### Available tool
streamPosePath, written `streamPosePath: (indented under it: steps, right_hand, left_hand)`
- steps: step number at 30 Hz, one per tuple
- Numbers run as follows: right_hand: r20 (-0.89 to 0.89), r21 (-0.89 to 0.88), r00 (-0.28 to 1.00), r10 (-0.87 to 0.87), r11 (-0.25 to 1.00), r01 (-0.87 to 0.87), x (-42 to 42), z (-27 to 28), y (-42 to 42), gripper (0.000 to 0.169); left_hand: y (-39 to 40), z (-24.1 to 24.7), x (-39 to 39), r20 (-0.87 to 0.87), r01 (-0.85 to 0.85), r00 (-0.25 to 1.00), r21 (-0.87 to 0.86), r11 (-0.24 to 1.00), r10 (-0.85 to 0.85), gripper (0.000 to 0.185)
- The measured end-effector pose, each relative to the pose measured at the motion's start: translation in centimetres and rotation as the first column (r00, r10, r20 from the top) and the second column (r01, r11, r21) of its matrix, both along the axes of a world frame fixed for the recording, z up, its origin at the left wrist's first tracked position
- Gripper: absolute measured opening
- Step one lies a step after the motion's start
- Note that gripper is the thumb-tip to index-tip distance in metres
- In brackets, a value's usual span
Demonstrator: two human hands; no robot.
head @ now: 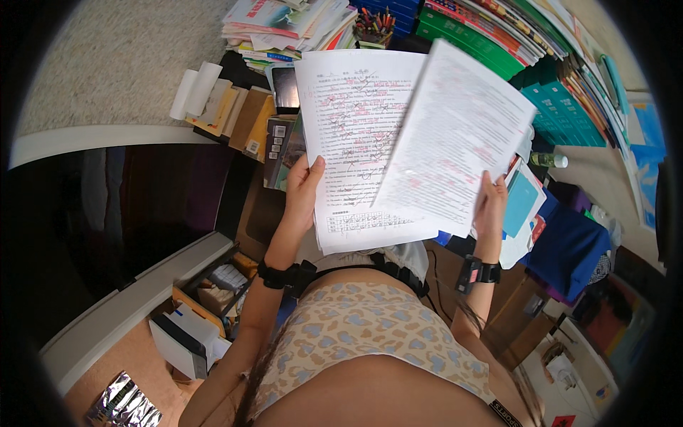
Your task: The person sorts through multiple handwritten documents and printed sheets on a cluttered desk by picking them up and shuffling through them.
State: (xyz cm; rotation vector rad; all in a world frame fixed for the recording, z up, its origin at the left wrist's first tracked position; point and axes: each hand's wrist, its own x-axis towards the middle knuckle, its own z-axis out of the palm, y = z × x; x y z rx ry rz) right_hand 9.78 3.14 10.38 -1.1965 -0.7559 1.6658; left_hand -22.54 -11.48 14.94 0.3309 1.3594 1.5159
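Note:
My left hand (305, 187) grips the left edge of a stack of printed sheets (355, 160), its thumb on top and its fingers hidden underneath. The pages carry print, pencil writing and red pen marks. My right hand (491, 200) pinches the lower right edge of other printed sheets (456, 139), also marked in red. These are tilted and slightly blurred, and they overlap the right part of the left stack. Whether the two sets are joined cannot be told. Each wrist wears a black strap; a small device on the right strap (469, 275) shows plainly.
Piled books and papers (288, 24) stand at the top, beside a pen holder (375, 26). Green file boxes (469, 42) and teal ones (565, 109) line the upper right. A small bottle (549, 159) lies at right, above a blue cloth (571, 240). A printer-like device (181, 341) sits lower left.

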Motion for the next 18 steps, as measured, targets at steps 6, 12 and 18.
streamPosePath:
  steps: [6,12,18]
  right_hand:
    - [-0.185,-0.077,0.982,0.036,0.996,-0.051,2.7,1.8,0.3,0.033]
    - [-0.149,-0.181,0.932,0.331,0.917,-0.355,0.2,-2.3,-1.9,0.036]
    - [0.102,-0.263,0.955,0.279,0.933,-0.245,-3.5,-9.2,-5.0,0.025]
  left_hand:
    - [-0.1,0.1,-0.2,0.005,-0.038,0.999,0.054,0.998,0.038,0.029]
    - [0.4,-0.5,0.4,0.016,0.005,1.000,0.032,0.999,-0.006,0.026]
    - [-0.2,-11.4,0.3,-0.212,0.101,0.965,-0.234,0.967,-0.152,0.021]
